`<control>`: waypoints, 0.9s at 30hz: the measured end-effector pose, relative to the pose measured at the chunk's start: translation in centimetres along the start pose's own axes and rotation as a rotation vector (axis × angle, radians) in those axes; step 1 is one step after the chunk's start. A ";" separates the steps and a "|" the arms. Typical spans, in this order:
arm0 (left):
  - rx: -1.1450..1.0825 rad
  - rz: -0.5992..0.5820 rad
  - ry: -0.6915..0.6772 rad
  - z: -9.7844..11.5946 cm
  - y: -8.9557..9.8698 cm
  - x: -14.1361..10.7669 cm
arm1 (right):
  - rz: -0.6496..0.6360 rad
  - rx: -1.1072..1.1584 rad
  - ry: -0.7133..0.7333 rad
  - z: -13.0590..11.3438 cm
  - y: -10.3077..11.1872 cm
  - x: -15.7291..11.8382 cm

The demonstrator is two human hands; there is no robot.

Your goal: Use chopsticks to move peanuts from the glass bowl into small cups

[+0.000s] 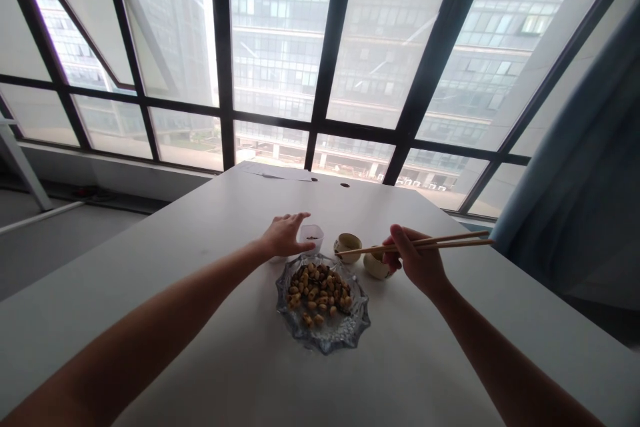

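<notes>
The person's left hand (284, 236) is spread wide, thumb and fingers apart at the clear cup (319, 235); whether they touch it cannot be told. The right hand (414, 260) grips chopsticks (363, 251), tips at the left tan cup (349, 241), whose dark marking is too small to read. Nearer, a glass bowl (361, 328) holds nuts (323, 290). The right tan cup (376, 268) stands partly behind the right hand.

Head camera, single view. Station: above the glass bowl (345, 335), on its near side. Facing: forward and down, over the bowl and the counter (225, 213), out to windows (280, 27) beyond. Range: near the bowl, well apart from the windows. Field: wide, bowl below centre.
</notes>
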State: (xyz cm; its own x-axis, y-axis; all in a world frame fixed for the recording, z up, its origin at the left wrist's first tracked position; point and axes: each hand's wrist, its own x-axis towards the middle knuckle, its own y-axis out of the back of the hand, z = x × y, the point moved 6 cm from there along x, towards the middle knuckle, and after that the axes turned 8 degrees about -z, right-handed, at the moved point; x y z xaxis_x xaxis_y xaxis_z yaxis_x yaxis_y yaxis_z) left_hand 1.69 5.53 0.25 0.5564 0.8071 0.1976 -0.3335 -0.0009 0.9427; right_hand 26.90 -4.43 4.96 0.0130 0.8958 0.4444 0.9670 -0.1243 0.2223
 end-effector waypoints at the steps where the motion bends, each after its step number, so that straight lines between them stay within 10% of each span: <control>1: -0.014 -0.040 0.019 0.2 -0.3 0.6 | 0.028 0.017 -0.016 0.6 0.6 0.3; 10: 0.037 0.043 -0.212 2.3 -0.1 1.7 | 0.395 0.188 -0.100 5.4 5.6 1.6; 18: 0.085 0.163 -0.317 3.4 0.4 0.6 | 0.271 0.052 0.126 1.0 -0.2 -0.9; 27: 0.010 0.168 -0.313 4.3 1.3 0.1 | -0.008 -0.079 0.212 2.2 -4.2 -1.8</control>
State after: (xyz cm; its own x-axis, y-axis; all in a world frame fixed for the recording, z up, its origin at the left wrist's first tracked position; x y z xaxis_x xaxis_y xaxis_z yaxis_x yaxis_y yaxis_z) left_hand 4.57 3.05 2.64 0.7010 0.5750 0.4219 -0.4338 -0.1258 0.8922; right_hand 23.34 -4.62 1.29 -0.0565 0.7879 0.6132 0.9438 -0.1581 0.2902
